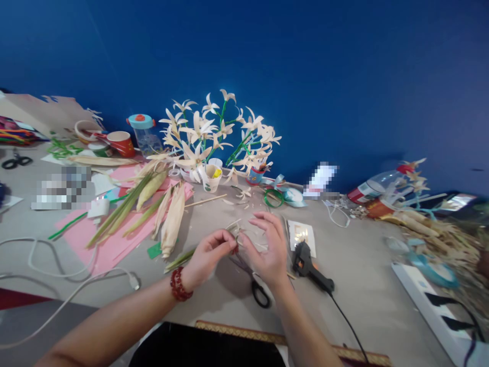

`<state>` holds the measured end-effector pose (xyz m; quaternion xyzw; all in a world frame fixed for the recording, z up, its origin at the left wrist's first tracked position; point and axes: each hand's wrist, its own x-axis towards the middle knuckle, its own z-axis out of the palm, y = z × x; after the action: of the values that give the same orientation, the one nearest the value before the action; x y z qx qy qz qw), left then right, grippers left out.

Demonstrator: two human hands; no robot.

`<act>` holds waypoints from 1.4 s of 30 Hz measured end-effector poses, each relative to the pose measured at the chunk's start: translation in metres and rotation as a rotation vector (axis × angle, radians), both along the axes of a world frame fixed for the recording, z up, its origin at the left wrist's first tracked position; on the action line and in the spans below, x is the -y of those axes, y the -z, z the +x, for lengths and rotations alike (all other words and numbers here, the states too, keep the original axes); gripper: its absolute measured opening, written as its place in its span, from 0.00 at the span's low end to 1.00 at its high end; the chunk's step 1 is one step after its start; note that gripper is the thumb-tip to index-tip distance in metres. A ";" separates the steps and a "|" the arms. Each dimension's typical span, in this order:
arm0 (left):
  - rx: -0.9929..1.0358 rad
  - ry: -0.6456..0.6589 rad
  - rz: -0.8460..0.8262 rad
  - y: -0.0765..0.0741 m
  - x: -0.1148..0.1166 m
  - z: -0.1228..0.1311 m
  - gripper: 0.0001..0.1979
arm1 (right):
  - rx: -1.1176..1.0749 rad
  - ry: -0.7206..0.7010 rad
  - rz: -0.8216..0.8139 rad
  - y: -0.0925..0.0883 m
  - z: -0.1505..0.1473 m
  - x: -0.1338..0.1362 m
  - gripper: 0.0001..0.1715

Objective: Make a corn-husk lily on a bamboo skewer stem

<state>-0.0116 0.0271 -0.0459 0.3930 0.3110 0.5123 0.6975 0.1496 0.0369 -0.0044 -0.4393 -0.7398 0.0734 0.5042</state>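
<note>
Low over the grey table, my left hand [208,255] is closed in a pinch on something small and thin, too blurred to name. A red bead bracelet [180,284] circles that wrist. Close beside it, my right hand [272,251] has its fingers spread, with the thumb near the left fingertips; I see nothing held in it. Black-handled scissors [261,295] lie beneath the hands, their blades partly covered. A black glue gun [307,267] rests to the right, its nozzle by a white card [301,235]. Green husk strips [181,259] lie behind the left hand.
Pale husk flowers [200,130] stand in cups at the back. Corn husks [172,219] lie on pink paper [114,250] at left, near white cables [61,275]. A plastic bottle [376,186], a husk pile [443,232] and a white power strip [416,300] occupy the right.
</note>
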 end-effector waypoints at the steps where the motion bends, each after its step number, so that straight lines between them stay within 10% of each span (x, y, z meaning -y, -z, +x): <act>1: 0.004 0.000 0.003 0.000 0.000 0.000 0.08 | -0.008 -0.006 0.000 -0.001 0.001 0.001 0.18; 20: -0.381 -0.301 0.564 0.005 0.000 -0.007 0.03 | -0.119 -0.185 -0.064 0.008 0.002 0.010 0.20; 32: -0.072 -0.378 0.233 0.005 -0.009 -0.010 0.05 | -0.086 0.111 -0.046 -0.002 0.030 0.015 0.10; 42: -0.073 -0.276 0.170 0.000 -0.002 -0.006 0.06 | 0.391 0.331 -0.368 0.026 0.163 0.047 0.25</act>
<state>-0.0173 0.0290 -0.0454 0.4225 0.3429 0.6129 0.5729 0.3130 -0.0102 -0.0300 -0.6434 -0.7154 0.0370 0.2698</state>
